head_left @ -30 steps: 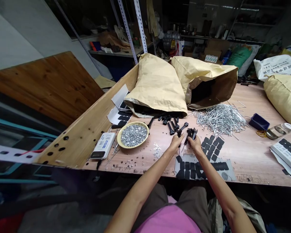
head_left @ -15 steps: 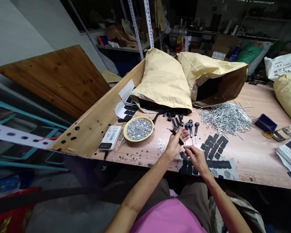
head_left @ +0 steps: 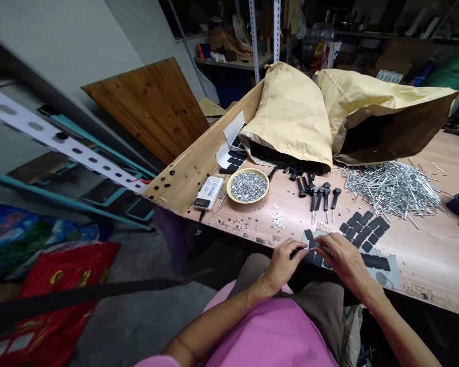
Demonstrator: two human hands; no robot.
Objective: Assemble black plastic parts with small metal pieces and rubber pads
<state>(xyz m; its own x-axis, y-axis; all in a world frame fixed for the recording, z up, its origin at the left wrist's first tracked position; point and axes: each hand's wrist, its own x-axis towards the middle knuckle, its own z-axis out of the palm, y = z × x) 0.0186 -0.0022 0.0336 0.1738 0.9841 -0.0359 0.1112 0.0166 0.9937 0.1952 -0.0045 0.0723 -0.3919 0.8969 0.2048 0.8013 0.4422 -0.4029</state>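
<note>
Over the table's front edge, my left hand (head_left: 285, 262) pinches one end of a thin, light metal pin (head_left: 311, 248) between thumb and fingertips. Facing it, my right hand (head_left: 344, 257) is closed with its fingertips at the pin's other end, so most of the pin is hidden. Beneath the hands lies a grey sheet (head_left: 394, 272) bearing black rounded pads. Beyond them, black plastic pieces with metal pins sticking out (head_left: 320, 199) lie in a row. To the left is a small patch of tiny silvery pieces (head_left: 278, 216).
A yellow bowl (head_left: 268, 192) of small metal pieces stands left, beside a white device (head_left: 208, 192). Loose black pads (head_left: 363, 229) and a heap of metal pins (head_left: 393, 189) lie right. Two large paper sacks (head_left: 290, 112) lie behind; a wooden board (head_left: 199, 148) edges the left.
The black plastic piece has left my left hand, and one more stands in the row on the table. Both hands have come back towards my body. The view has swung left.
</note>
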